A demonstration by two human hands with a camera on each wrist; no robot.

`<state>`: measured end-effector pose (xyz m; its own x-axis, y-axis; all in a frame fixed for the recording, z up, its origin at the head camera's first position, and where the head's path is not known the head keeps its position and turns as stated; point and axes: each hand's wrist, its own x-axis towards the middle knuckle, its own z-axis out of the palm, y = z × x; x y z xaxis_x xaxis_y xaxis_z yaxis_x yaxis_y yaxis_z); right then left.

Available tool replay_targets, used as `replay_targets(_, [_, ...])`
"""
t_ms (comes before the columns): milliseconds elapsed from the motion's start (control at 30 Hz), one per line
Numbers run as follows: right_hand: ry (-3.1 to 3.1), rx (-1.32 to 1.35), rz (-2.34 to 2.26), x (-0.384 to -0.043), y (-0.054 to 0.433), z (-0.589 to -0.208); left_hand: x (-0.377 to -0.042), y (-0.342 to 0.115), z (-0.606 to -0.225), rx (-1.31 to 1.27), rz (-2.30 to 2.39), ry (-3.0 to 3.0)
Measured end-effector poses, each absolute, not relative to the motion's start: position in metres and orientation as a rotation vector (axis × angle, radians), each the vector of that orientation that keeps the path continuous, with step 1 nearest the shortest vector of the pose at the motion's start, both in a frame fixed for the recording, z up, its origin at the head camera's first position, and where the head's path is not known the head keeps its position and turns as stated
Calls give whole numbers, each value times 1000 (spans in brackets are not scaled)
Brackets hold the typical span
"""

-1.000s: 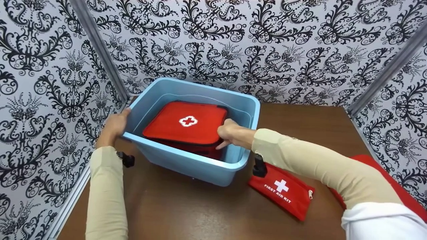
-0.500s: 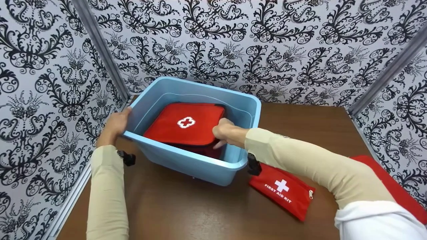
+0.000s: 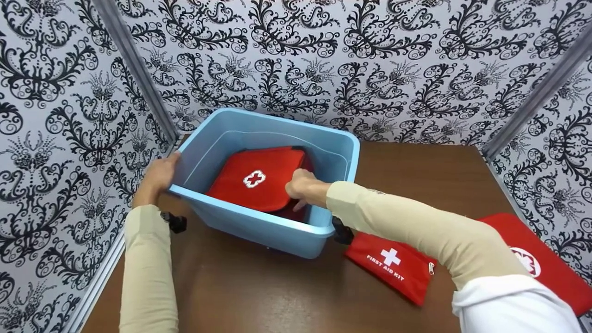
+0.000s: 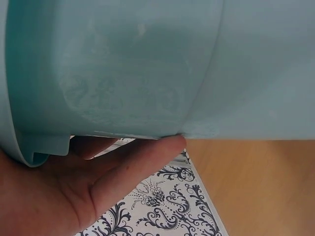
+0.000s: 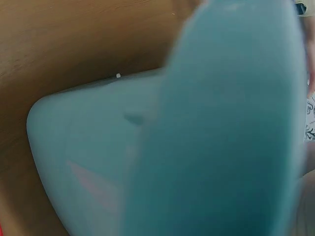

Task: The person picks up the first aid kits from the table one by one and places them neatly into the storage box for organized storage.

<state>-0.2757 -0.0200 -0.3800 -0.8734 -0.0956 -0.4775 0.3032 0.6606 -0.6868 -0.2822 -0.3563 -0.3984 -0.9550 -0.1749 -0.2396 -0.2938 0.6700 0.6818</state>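
Observation:
A red first aid bag (image 3: 273,166) with a white-edged cross sits tilted inside a light blue plastic tub (image 3: 249,216), its near edge low behind the front rim. My right hand (image 3: 306,186) reaches over the tub's right side and grips the bag by its right edge; the fingertips are partly hidden. At the tub's left end, my left hand (image 3: 159,175) holds the rim. The left wrist view shows that hand (image 4: 64,196) below the lip, one finger against the outer wall. In the right wrist view the tub (image 5: 83,132) blocks sight of the right fingers.
A flat red pouch (image 3: 407,284) marked FIRST AID KIT lies right of the tub, partly under the right forearm. Farther right lies a red case (image 3: 552,263) with a white emblem. Patterned walls (image 3: 296,69) enclose the brown table (image 3: 259,296) behind and at both sides.
The first aid bag has tilted and sunk lower in the tub, shifting left. My right hand has moved left and slightly down with it. The left hand keeps its place on the rim.

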Motion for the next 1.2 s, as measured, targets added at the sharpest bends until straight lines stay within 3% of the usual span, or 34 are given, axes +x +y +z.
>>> replay_targets(500, [2294,64,-1106,-271,-18,-382,-281,-355,-400,-417,1122,2782])
replay_targets(867, [2100,-70,-967,-285,-2,-358,-282,-354,-398,-420,1130,2741])
replay_targets(1200, [2172,-435,-882,-304,32,-341,-281,-356,-398,-420,1154,2742])
